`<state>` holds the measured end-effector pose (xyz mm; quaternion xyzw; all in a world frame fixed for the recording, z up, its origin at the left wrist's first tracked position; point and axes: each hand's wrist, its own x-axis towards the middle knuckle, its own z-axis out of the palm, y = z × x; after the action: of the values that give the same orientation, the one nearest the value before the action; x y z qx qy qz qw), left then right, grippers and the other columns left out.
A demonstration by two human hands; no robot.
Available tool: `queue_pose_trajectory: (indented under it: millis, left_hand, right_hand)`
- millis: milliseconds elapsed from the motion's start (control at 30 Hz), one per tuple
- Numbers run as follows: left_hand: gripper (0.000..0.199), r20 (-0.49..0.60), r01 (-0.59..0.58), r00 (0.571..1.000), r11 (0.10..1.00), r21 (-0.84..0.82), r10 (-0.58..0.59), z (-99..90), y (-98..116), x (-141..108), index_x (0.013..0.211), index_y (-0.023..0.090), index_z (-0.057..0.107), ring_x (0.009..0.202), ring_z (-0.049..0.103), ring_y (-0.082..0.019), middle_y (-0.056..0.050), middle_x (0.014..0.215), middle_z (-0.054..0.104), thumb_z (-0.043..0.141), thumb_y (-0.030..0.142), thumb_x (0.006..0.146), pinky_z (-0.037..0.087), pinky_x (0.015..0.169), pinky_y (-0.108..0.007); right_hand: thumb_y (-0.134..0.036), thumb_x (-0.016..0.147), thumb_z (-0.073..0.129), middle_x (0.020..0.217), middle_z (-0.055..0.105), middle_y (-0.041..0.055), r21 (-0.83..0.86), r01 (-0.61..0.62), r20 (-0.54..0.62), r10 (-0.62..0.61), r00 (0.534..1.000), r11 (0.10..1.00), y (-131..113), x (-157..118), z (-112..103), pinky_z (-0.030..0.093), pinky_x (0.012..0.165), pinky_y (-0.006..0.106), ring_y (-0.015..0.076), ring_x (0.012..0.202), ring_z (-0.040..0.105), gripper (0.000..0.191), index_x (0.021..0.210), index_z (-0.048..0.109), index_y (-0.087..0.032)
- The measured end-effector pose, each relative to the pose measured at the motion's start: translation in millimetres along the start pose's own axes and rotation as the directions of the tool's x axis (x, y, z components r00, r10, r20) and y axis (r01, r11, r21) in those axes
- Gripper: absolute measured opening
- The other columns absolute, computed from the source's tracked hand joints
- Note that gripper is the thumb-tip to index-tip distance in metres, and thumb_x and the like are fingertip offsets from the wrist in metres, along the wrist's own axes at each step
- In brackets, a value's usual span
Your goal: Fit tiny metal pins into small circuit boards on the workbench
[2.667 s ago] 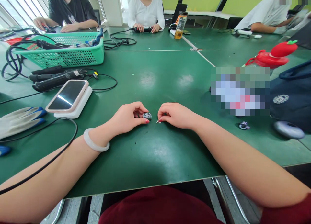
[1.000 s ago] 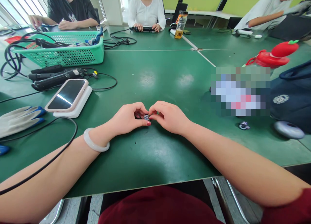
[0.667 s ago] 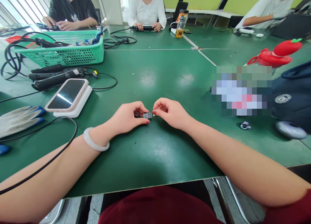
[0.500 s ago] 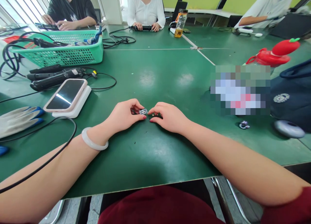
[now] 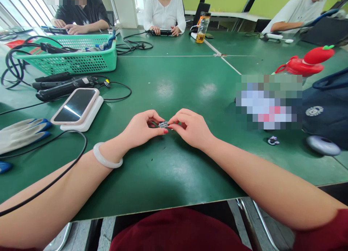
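Note:
A small black-and-white patterned piece [image 5: 163, 124] is pinched between the thumb and fingers of my left hand [image 5: 144, 128], over the green table [image 5: 130, 185]. My right hand [image 5: 191, 129] meets it from the right, thumb and index finger pressed together at the piece's right edge. Whether the right fingertips also hold a separate tiny part is too small to tell. A white bangle [image 5: 106, 157] circles my left wrist.
Left: a phone [image 5: 76, 105] on a white box, black tools [image 5: 65, 86], gloves [image 5: 23, 135], a green basket [image 5: 73, 60], and a cable over my left forearm. Right: a small ring-like object [image 5: 273, 140], a grey mouse [image 5: 323, 145], a dark bag [image 5: 326, 109]. People sit opposite.
My right hand has moved up and closed its fingertips onto the piece's right edge; a gap was there before. The piece in my left hand has shifted slightly right.

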<state>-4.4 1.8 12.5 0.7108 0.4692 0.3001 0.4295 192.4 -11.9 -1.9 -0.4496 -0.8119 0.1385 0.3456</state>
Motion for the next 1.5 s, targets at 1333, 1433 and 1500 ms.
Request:
queue_pose_trajectory:
  millis: [1333,1433,1500]
  left_hand:
    - [0.032,0.077,0.082,0.995,0.985,-0.152,-0.071,-0.2,4,0,0.077,0.016,0.057,0.074,0.063,-0.015,-0.004,0.083,0.07,0.079,0.03,0.059,0.051,0.071,-0.031]
    - [0.033,0.076,0.077,0.995,0.988,-0.135,-0.067,-0.5,3,1,0.077,0.016,0.057,0.071,0.062,-0.014,-0.003,0.082,0.07,0.08,0.031,0.058,0.05,0.068,-0.03]
    - [0.033,0.075,0.077,0.995,0.99,-0.121,-0.068,-0.5,2,1,0.077,0.016,0.057,0.069,0.061,-0.013,-0.003,0.08,0.069,0.079,0.032,0.059,0.049,0.066,-0.029]
  right_hand:
    - [-0.02,0.082,0.06,0.08,0.065,0.0022,-0.133,-0.168,0.244,0.196,0.95,0.977,12,8,-3,0.041,0.068,0.027,0.0131,0.072,0.057,0.015,0.075,0.072,-0.02]
    - [-0.02,0.083,0.059,0.081,0.067,0.0022,-0.128,-0.146,0.229,0.172,0.958,0.981,13,8,-3,0.042,0.07,0.028,0.0139,0.075,0.058,0.016,0.078,0.074,-0.022]
    - [-0.021,0.083,0.059,0.081,0.067,0.0021,-0.137,-0.14,0.234,0.169,0.957,0.981,14,7,-5,0.042,0.07,0.028,0.014,0.075,0.058,0.016,0.078,0.074,-0.022]
